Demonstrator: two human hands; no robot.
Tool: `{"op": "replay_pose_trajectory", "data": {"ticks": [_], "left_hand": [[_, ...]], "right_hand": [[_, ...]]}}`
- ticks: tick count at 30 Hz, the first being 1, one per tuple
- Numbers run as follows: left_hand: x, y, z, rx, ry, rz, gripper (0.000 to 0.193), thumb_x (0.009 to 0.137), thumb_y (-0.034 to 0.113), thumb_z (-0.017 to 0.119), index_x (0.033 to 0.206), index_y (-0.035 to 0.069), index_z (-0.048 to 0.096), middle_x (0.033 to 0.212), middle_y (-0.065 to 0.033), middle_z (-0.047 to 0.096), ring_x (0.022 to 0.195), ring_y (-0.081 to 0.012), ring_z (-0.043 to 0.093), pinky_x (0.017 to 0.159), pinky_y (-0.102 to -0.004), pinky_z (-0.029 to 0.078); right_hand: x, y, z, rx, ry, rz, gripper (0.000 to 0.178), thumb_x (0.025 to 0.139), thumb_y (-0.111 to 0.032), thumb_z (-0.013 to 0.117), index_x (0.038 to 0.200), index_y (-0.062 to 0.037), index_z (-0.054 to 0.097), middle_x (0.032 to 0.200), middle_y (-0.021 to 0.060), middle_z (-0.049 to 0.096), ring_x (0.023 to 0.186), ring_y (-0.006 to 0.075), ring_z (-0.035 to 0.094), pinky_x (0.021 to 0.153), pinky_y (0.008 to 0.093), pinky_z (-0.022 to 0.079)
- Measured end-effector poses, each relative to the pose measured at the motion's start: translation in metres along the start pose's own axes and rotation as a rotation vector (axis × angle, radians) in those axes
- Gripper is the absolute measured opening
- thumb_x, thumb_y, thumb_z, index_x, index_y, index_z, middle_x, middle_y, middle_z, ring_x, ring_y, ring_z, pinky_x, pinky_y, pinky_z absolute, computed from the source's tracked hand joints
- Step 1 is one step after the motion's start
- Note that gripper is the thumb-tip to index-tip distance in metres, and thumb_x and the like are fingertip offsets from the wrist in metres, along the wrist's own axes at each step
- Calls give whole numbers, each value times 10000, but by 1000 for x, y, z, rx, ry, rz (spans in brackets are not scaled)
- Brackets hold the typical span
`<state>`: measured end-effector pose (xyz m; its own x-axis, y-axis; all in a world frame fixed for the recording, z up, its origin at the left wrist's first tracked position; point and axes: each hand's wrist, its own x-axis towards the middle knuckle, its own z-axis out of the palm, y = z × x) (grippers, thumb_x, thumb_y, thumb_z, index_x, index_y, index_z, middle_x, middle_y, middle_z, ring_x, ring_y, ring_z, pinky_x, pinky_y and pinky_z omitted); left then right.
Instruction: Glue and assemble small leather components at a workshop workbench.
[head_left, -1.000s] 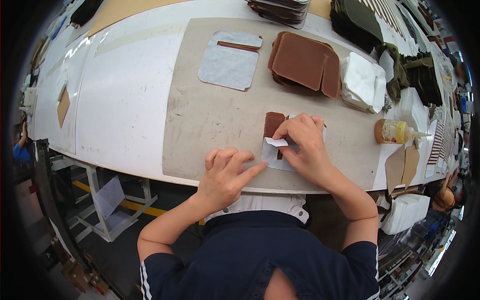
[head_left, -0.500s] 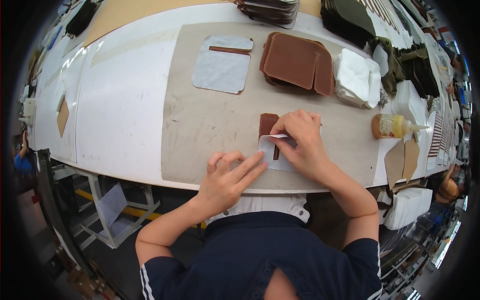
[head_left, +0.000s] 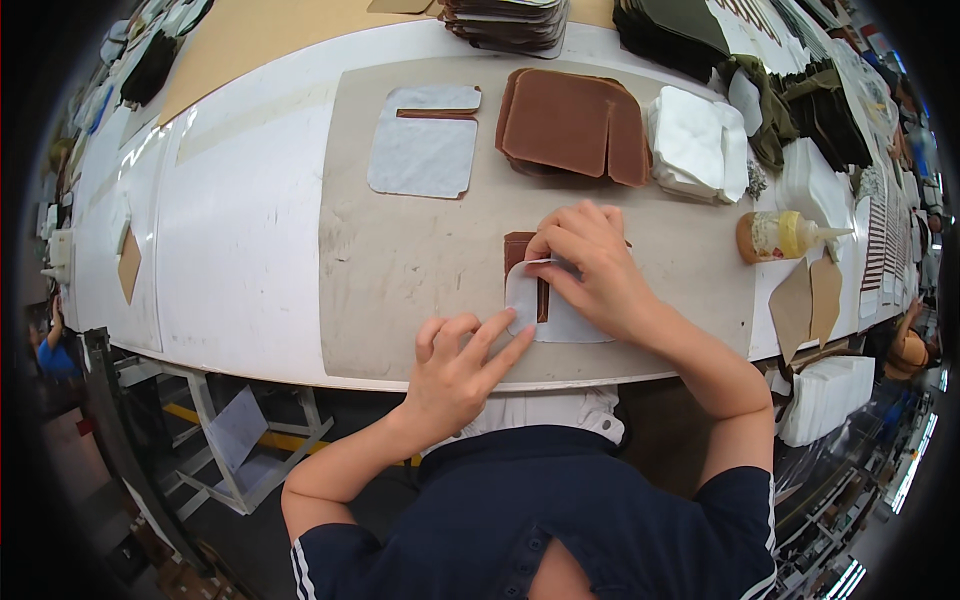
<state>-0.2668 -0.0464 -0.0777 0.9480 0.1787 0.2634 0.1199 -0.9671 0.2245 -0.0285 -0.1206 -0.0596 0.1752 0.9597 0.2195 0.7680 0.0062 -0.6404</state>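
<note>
In front of me on the grey mat, a thin white sheet with a slot lies over a brown leather piece, whose far left corner shows beyond it. My right hand pinches the far edge of the sheet between thumb and fingers, holding it slightly raised. My left hand has its fingers apart, index and middle fingertips resting on the sheet's left edge. What lies under my right palm is hidden.
Beyond my hands are a slotted white-faced piece, a brown leather stack and a white sheet stack. A glue bottle lies on its side at right. The table's near edge runs close to my left hand.
The white sheet's far left part now lies further down over the leather, and its lifted edge is less folded. My hands keep nearly the same places; the whole view has shifted slightly.
</note>
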Motion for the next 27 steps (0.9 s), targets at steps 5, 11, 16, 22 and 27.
{"op": "replay_pose_trajectory", "data": {"ticks": [5, 11, 16, 22, 27], "left_hand": [[-1, 4, 1, 33, 17, 0, 560, 767, 88, 614, 1315, 159, 703, 1384, -22, 610, 1081, -198, 517, 1034, -392, 320], [-2, 8, 5, 43, 2, 34, 516, 788, 101, 620, 1297, 89, 701, 1439, -24, 602, 1103, -193, 532, 1028, -378, 322], [-1, 11, 4, 72, -4, 27, 485, 813, 135, 627, 1288, 73, 702, 1447, -24, 602, 1107, -187, 541, 1031, -374, 316], [2, 14, 3, 54, 1, -16, 507, 795, 64, 608, 1290, 106, 709, 1428, -29, 619, 1124, -212, 525, 1025, -404, 318], [3, 14, 3, 48, 5, -31, 496, 805, 88, 626, 1293, 130, 707, 1460, -31, 599, 1175, -227, 518, 1045, -412, 313]], "right_hand": [[-1, 4, 4, -3, 6, -14, 149, 829, -90, 784, 914, -106, 663, 966, 13, 608, 948, 224, 529, 896, 364, 325], [-2, 6, 6, -13, 30, -19, 159, 823, -99, 794, 902, -108, 657, 974, 16, 606, 953, 227, 529, 903, 371, 333], [-1, 8, 9, -13, 34, -20, 162, 823, -110, 799, 901, -110, 657, 979, 15, 607, 959, 228, 528, 909, 373, 333], [-1, 9, 9, -25, 44, -28, 163, 823, -120, 802, 901, -111, 659, 983, 14, 607, 962, 230, 526, 911, 375, 332], [0, 9, 10, -25, 43, -12, 162, 821, -123, 804, 905, -109, 665, 990, 17, 609, 971, 230, 524, 913, 378, 334]]}}
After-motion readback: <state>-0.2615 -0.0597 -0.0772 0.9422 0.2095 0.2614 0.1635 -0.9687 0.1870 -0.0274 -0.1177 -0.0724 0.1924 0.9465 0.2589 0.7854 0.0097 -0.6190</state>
